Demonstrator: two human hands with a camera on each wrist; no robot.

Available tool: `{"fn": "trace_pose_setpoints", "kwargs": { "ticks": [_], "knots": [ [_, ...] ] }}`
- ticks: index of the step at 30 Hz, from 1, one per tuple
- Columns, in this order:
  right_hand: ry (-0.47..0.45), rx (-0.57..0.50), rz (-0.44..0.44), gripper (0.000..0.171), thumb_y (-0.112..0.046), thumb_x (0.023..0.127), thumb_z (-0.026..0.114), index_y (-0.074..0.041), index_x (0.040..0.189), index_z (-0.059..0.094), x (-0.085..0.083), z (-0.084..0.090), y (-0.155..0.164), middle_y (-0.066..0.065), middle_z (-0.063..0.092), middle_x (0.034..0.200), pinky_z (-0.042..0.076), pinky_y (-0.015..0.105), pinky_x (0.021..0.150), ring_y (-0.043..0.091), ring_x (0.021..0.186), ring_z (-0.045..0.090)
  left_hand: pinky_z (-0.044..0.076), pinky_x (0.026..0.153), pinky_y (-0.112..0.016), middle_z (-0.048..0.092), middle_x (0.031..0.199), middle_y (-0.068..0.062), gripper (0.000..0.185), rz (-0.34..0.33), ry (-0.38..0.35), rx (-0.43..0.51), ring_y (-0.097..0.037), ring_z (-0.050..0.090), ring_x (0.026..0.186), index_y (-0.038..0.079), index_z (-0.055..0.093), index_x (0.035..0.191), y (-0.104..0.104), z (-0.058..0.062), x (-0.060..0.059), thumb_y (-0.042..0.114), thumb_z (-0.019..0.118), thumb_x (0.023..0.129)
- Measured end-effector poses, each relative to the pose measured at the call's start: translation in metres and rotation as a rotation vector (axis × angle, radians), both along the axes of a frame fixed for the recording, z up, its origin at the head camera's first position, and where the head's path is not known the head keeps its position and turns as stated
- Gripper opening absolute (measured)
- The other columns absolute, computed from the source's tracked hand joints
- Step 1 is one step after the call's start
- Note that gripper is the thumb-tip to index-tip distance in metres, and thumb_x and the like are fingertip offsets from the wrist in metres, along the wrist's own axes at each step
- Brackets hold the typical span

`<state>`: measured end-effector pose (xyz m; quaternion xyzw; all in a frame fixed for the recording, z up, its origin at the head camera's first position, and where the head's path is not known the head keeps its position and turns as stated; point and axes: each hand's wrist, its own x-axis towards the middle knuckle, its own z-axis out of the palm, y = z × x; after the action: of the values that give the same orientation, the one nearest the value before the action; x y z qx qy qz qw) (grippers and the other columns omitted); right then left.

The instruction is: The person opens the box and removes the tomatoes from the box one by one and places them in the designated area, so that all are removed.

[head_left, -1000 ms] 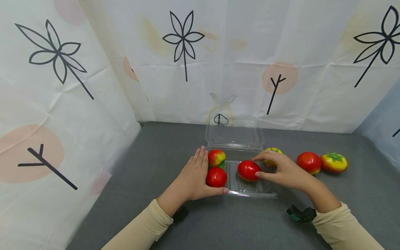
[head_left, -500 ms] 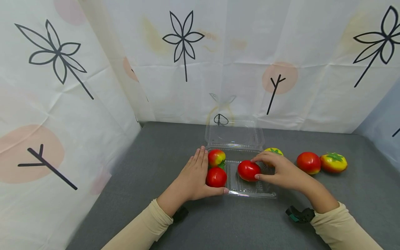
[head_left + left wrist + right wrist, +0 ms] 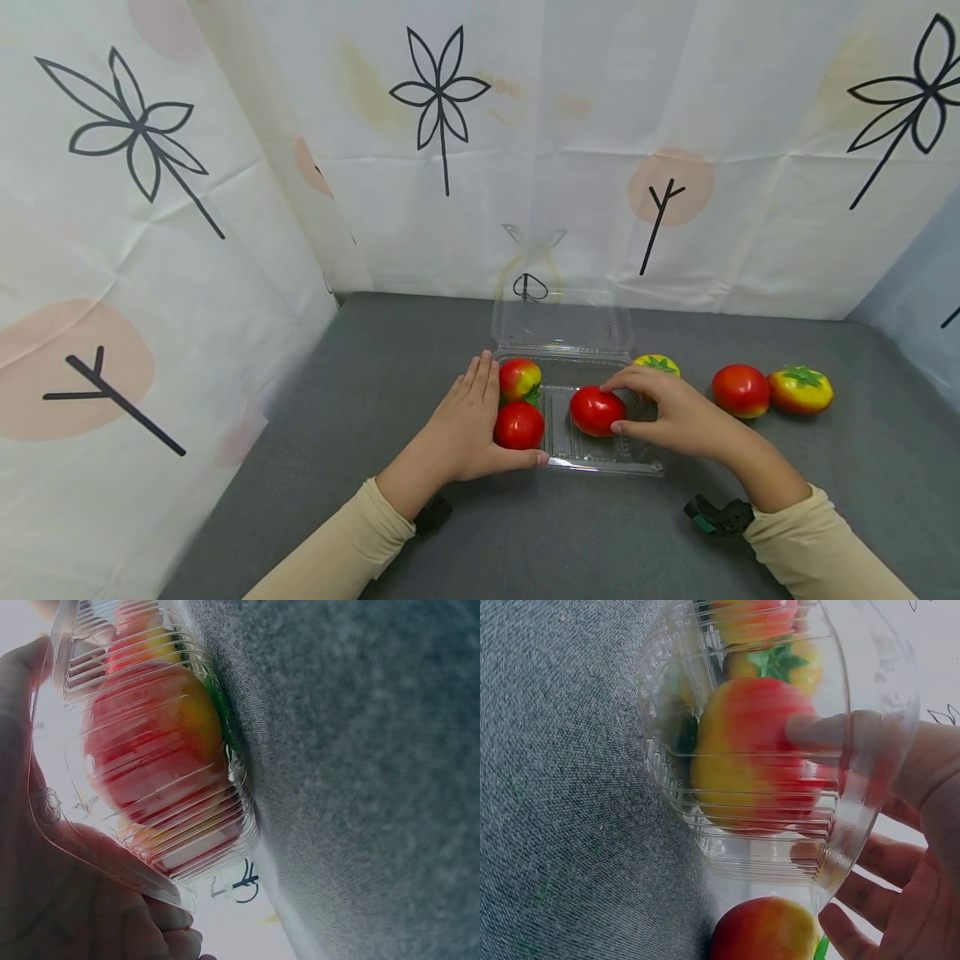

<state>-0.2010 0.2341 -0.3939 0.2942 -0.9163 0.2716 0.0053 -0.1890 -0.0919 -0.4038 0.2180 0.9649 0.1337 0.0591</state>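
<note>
A clear hinged plastic box lies with its lid tipped back. In it, at the left, a red tomato sits before a red-and-yellow one with a green leafy top. My left hand rests along the box's left side, fingers straight and thumb stretched across the front rim. To the right inside the box, my right hand holds another red tomato between thumb and fingers. From the right wrist view, this tomato shows a yellow underside through the ribbed wall, with the thumb pressed against it.
Just beyond the right hand, a yellow tomato with a green top stands beside the box. Farther right on the grey tabletop are a red tomato and a red-and-yellow one. A printed white cloth hangs behind.
My right hand has shifted very slightly left, with its grip on the tomato kept. The left hand and the box stay where they were.
</note>
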Motion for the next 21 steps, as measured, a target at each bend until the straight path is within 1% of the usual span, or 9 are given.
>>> {"fn": "trace_pose_setpoints", "kwargs": {
  "ticks": [5, 8, 12, 15, 21],
  "knots": [
    [-0.003, -0.002, 0.000, 0.044, -0.024, 0.087, 0.090, -0.017, 0.127, 0.073, 0.0004, 0.0006, -0.0005, -0.003, 0.073, 0.128, 0.059, 0.055, 0.100, 0.025, 0.123, 0.065, 0.025, 0.132, -0.055, 0.008, 0.180, -0.014, 0.133, -0.001, 0.000, -0.005, -0.036, 0.010, 0.167, 0.003, 0.015, 0.170, -0.0002, -0.0006, -0.0004, 0.090, 0.059, 0.080],
    [-0.001, -0.003, 0.004, 0.045, -0.022, 0.086, 0.090, -0.017, 0.127, 0.073, 0.0002, 0.0004, -0.0005, -0.003, 0.073, 0.128, 0.058, 0.057, 0.101, 0.026, 0.124, 0.065, 0.025, 0.132, -0.055, 0.008, 0.180, -0.014, 0.133, -0.003, 0.000, -0.002, -0.036, 0.010, 0.167, 0.003, 0.015, 0.170, -0.0004, -0.0005, -0.0003, 0.090, 0.059, 0.080],
    [-0.006, -0.017, 0.016, 0.048, -0.019, 0.084, 0.092, -0.015, 0.128, 0.073, -0.0004, -0.0004, -0.0003, -0.001, 0.074, 0.129, 0.053, 0.064, 0.107, 0.036, 0.131, 0.063, 0.026, 0.131, -0.055, 0.009, 0.180, -0.014, 0.132, -0.006, 0.005, 0.008, -0.037, 0.011, 0.167, 0.003, 0.016, 0.170, -0.0007, 0.0002, 0.0003, 0.090, 0.058, 0.080],
    [-0.008, -0.026, 0.025, 0.049, -0.019, 0.083, 0.092, -0.014, 0.128, 0.073, -0.0008, -0.0008, -0.0003, 0.000, 0.074, 0.130, 0.051, 0.066, 0.108, 0.039, 0.134, 0.061, 0.027, 0.131, -0.055, 0.010, 0.180, -0.015, 0.131, -0.009, 0.010, 0.011, -0.037, 0.012, 0.167, 0.003, 0.017, 0.170, -0.0007, 0.0006, 0.0004, 0.090, 0.058, 0.080],
    [-0.001, -0.009, 0.026, 0.051, -0.022, 0.082, 0.094, -0.016, 0.128, 0.073, -0.0002, 0.0002, -0.0008, -0.004, 0.074, 0.129, 0.058, 0.058, 0.103, 0.029, 0.126, 0.066, 0.027, 0.131, -0.056, 0.010, 0.180, -0.015, 0.131, -0.010, 0.013, 0.012, -0.037, 0.012, 0.167, 0.002, 0.017, 0.170, -0.0005, 0.0008, 0.0007, 0.090, 0.058, 0.081]
  ]
}}
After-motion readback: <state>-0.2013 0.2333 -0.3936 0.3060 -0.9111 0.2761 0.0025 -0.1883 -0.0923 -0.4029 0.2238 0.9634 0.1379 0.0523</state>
